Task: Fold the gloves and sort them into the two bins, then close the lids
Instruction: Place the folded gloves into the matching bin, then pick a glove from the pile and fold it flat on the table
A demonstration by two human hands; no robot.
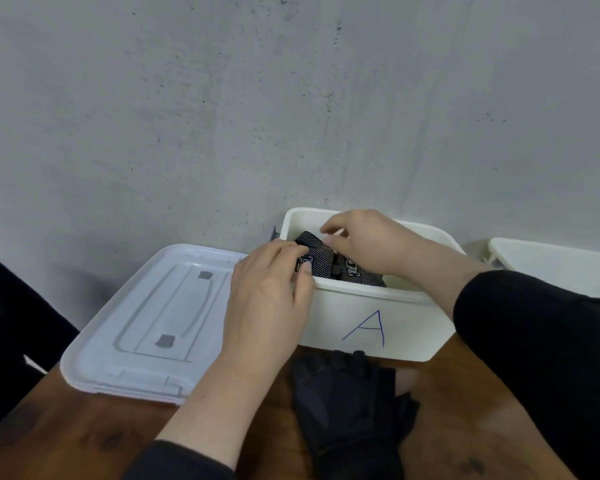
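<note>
Nearest you, a plain black glove point(350, 407) lies flat on the brown wooden tabletop point(84, 441), its long axis running away from you, fingers toward the bin. Just beyond it stands the white plastic bin point(378, 323), rectangular with rounded corners and a blue "A" hand-drawn on its front wall. Both your hands reach over its rim. Your left hand point(267, 299) curls in a narrow grip on the near end of a folded black glove with fine white dots point(326, 263), thumb pressed against the fabric at the bin's edge. Your right hand point(364, 240) pinches the far end of the same bundle, fingers bent downward. That dotted glove sits inside the bin, angled from upper left to lower right. Left of the bin, its white lid point(153, 323) rests flat on the tabletop. At far right, a second white bin point(551, 261) stands against the grey concrete wall point(291, 98).
</note>
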